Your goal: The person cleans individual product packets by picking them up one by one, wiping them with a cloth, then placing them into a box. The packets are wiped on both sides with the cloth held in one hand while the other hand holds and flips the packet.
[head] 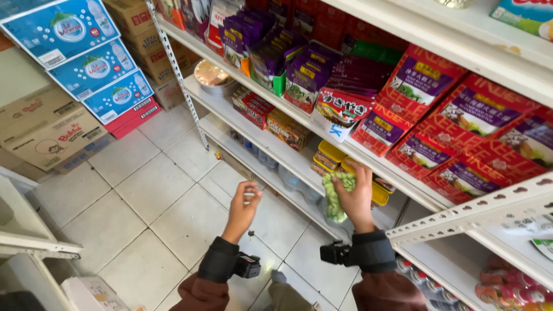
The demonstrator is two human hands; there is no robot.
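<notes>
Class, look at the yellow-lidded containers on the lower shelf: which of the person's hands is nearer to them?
Right. The right hand, holding a green cloth, is up against the yellow-lidded containers; the left hand hangs apart over the tiled floor.

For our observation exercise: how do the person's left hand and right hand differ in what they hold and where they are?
1. The right hand grips a green cloth; the left hand holds nothing that can be made out.
2. The right hand is at the shelf beside yellow boxes; the left hand hangs over the tiled floor, clear of the shelf.
3. The left hand's fingers are loosely curled; the right hand's are clenched.
Both wrists carry a small black device.
</notes>
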